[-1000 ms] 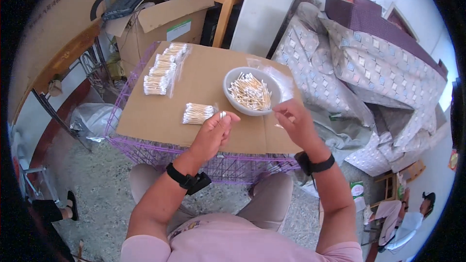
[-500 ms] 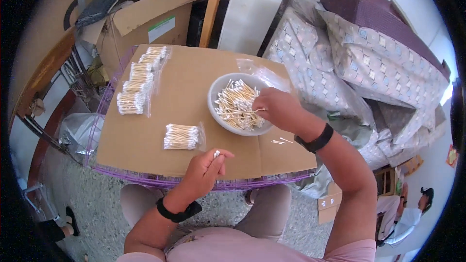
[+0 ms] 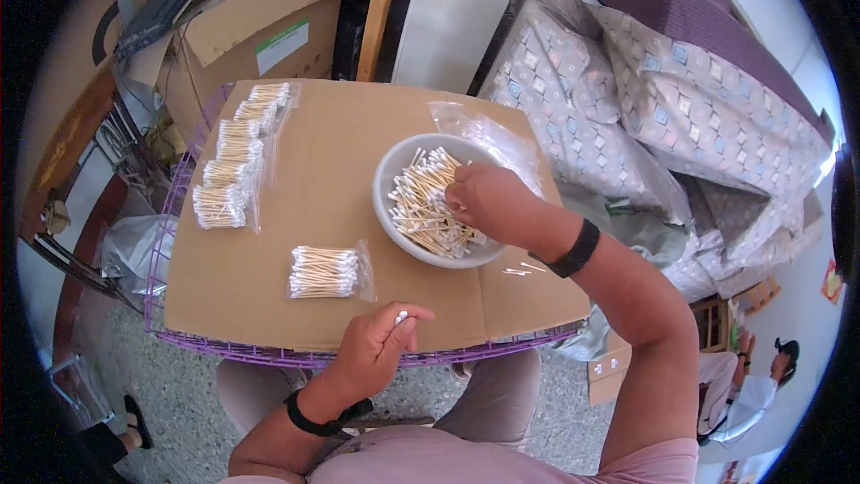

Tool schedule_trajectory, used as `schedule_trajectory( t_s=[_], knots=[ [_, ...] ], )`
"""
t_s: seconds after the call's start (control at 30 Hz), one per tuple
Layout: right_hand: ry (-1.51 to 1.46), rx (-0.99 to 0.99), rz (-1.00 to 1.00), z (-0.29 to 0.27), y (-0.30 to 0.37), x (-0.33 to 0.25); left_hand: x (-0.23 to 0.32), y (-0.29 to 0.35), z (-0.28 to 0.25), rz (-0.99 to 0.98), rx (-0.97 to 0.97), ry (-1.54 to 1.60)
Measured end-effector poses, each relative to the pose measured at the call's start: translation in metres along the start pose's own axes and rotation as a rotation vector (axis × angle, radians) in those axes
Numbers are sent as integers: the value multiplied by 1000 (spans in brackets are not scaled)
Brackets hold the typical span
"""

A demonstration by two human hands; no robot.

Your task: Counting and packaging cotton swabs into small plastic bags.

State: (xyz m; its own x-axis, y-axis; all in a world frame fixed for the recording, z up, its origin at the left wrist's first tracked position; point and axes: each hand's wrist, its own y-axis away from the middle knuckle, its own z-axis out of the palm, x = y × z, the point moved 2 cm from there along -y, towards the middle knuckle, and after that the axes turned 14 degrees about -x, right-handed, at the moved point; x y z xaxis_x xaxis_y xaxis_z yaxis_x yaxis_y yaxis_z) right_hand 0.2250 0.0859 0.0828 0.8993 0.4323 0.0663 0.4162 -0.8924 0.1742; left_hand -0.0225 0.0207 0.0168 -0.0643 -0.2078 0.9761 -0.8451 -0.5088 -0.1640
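My left hand (image 3: 372, 351) is closed near the front edge of the cardboard sheet (image 3: 457, 305), with white cotton tips of swabs (image 3: 400, 315) poking out between thumb and forefinger. A grey-white bowl (image 3: 383, 211) holds a heap of cotton swabs (image 3: 417, 202) with pale wooden sticks. Over its right side reaches my right hand (image 3: 502, 204), fingertips pinched together at the heap; what exactly they grip is mostly hidden. A clear bag filled with swabs (image 3: 323, 272) lies left of the bowl. Several loose swabs (image 3: 517, 272) rest to the right of it.
Filled swab bags (image 3: 231, 166) overlap in a row along the left. Clear plastic bags (image 3: 470, 125) lie behind the bowl. Purple wire (image 3: 296, 357) edges the cardboard. A large carton (image 3: 260, 45) stands behind, covered furniture (image 3: 582, 81) at right. Another person (image 3: 748, 394) sits far right.
My right hand has shifted left and down into the swab heap, and the stick seen in its fingers is now hidden. My left hand keeps its grip. The whole view has shifted slightly.
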Motion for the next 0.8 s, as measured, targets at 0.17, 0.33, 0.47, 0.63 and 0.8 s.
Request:
schedule_trajectory(
  t_s=[0.17,0.33,0.47,0.63,0.8],
  knots=[
    [-26,-19,-1,6,0,-5,1,0,1,8,5,-18],
    [-2,-22,-5,2,-1,-7,-1,-1,3,17,15,-29],
    [-85,3,36,-1,5,-3,-5,-1,3,-16,26,20],
    [-145,121,59,-17,26,-15,-8,4,5,-34,23,110],
    [-1038,398,56,-25,64,-50,-6,0,10,20,160,218]
  ],
)
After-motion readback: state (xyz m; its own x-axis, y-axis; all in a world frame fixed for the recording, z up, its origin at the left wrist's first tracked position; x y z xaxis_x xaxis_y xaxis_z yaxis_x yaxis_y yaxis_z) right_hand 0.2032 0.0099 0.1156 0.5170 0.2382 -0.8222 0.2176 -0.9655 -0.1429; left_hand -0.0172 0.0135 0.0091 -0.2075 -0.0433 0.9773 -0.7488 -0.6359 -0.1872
